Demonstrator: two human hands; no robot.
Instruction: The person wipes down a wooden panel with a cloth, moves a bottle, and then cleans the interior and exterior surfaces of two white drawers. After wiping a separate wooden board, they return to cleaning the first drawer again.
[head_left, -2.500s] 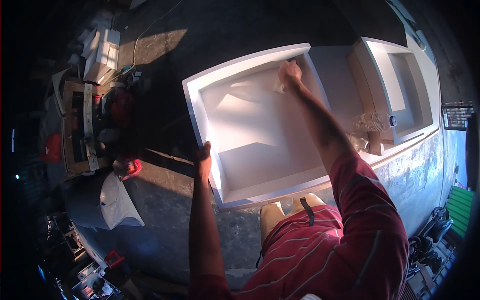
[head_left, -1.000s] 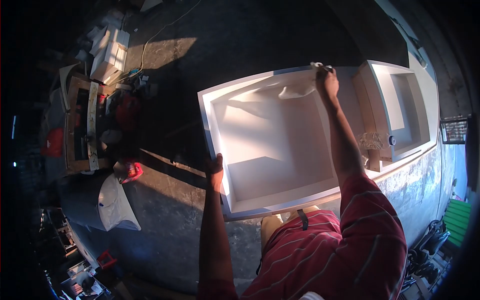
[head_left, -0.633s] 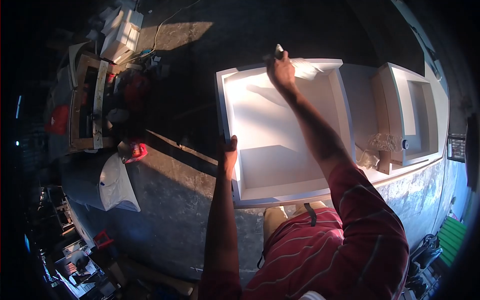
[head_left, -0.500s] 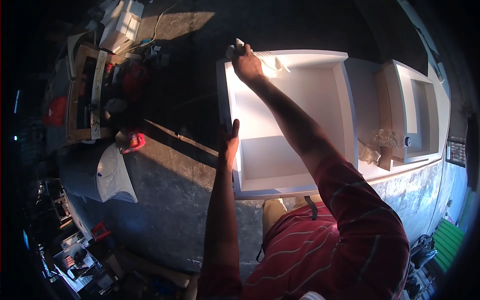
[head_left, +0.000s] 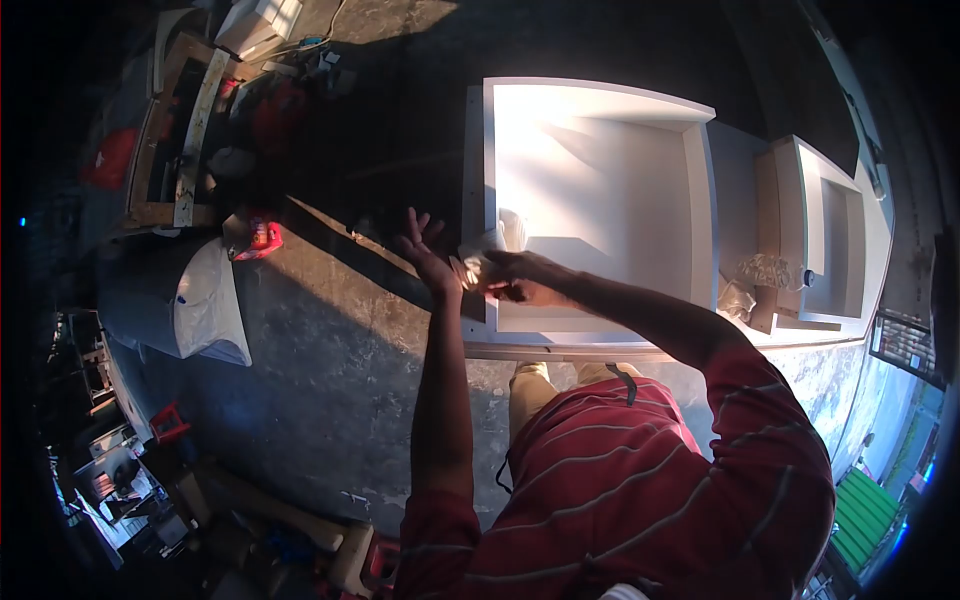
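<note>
A large white open-topped box [head_left: 620, 200], like a drawer or cabinet carcass, lies in front of me. My right hand [head_left: 515, 277] is at its left wall, wrapped round a crumpled white cloth [head_left: 512, 230] that is partly blurred by motion. Just left of that wall is my left hand [head_left: 430, 258], its fingers spread and nothing in it. The cloth and my right hand come right up to the left wrist.
Farther right stands a smaller white box [head_left: 815, 220], with a crumpled clear plastic bag [head_left: 740, 298] beside it. A white-topped curved piece [head_left: 212, 305] and a red packet [head_left: 262, 236] lie on the floor at left. Wooden frames [head_left: 180, 150] stand at the far left.
My right hand has come from the box's far left corner back toward me with the cloth, near my left wrist. My left hand has left the box's left wall and spread its fingers.
</note>
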